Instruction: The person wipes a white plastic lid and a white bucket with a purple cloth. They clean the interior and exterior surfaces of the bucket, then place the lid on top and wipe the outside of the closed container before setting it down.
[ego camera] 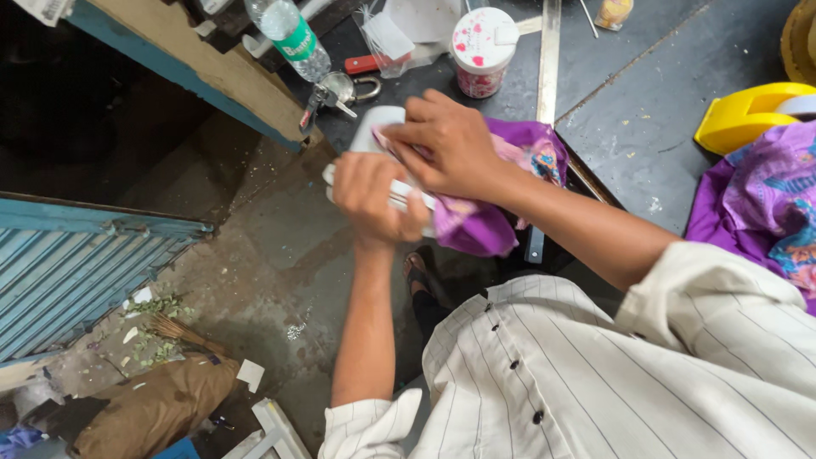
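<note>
Two hands work a white roll and purple cloth at the edge of a dark table.

A clear water bottle (287,34) with a green label lies at the table's (646,93) upper left edge, cut off at the top; right of it stands a white round tub (483,49) with pink splashes, and a yellow tape holder (748,115) sits at the far right. The left hand (371,197) is closed tight around the white roll (380,127), which sticks up just above its knuckles. The right hand (450,143), fingers bent, presses the purple cloth (489,223) against the roll; the cloth hangs below that wrist. What the roll is made of is hard to tell, as both hands cover most of it. A padlock (353,88) lies just above the roll.
</note>
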